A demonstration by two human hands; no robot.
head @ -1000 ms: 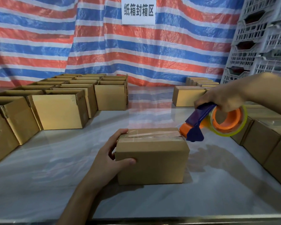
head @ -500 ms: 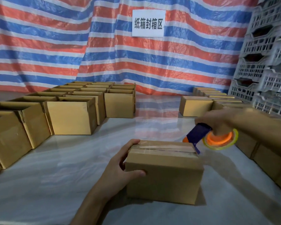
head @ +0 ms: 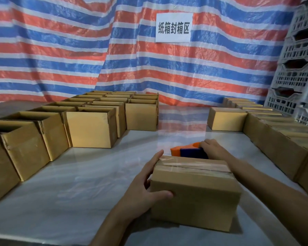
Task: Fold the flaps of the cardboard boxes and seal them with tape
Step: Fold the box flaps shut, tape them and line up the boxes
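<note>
A closed cardboard box with clear tape along its top seam sits on the pale table in front of me. My left hand grips its left end, thumb on the front face and fingers over the top edge. Behind the box lies the orange and blue tape dispenser, low on the table and partly hidden by the box. My right hand reaches past the box's right side and holds the dispenser's handle end.
Several open-topped cardboard boxes stand in rows at the left and back left. Closed boxes line the right side. Grey plastic crates are stacked at the far right. A striped tarp with a white sign hangs behind.
My right hand has carried the tape dispenser from above the box's right end down to the table behind the box. My left hand has kept its grip on the box.
</note>
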